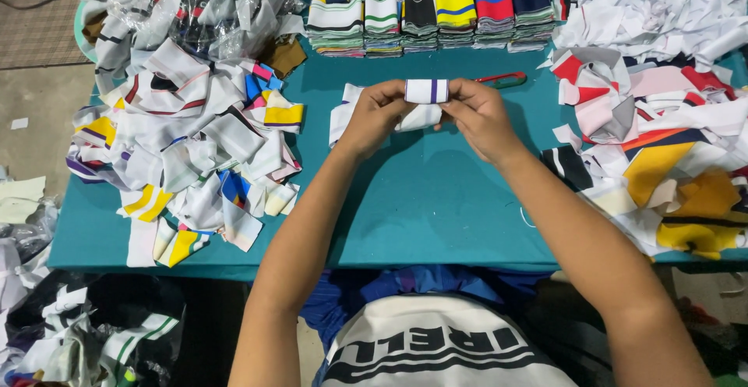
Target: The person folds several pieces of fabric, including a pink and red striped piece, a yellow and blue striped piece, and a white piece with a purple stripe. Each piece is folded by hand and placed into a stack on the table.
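You hold a small folded rib-knit strip [426, 91], white with a dark purple stripe down its middle, pinched between both hands above the centre of the teal table [436, 208]. Your left hand [379, 113] is closed on its left end with fingers curled around it, and your right hand [477, 114] is closed on its right end, thumb and fingertips pressing the fold flat. Just beneath your hands more white strips [343, 114] lie loose on the table, one trailing under the piece you grip. Judging by the layout, the sorting looks partly done: along the far edge stand neat stacks of folded striped strips [425, 13], in white, green, yellow, red, navy and black, while a great deal remains unfolded. To your left sprawls a loose heap of cut strips [195, 137] in white with yellow, blue and red bands, and to your right another tangled pile [654, 106] of white, pink, red and orange pieces. Red-handled scissors [502, 80] lie just beyond your right hand, partly hidden. At the far left a clear plastic bag [195, 5] holds more dark and striped pieces. No labels or signs show on the table. Below the table edge, further scraps [86, 332] sit on the floor at your left.
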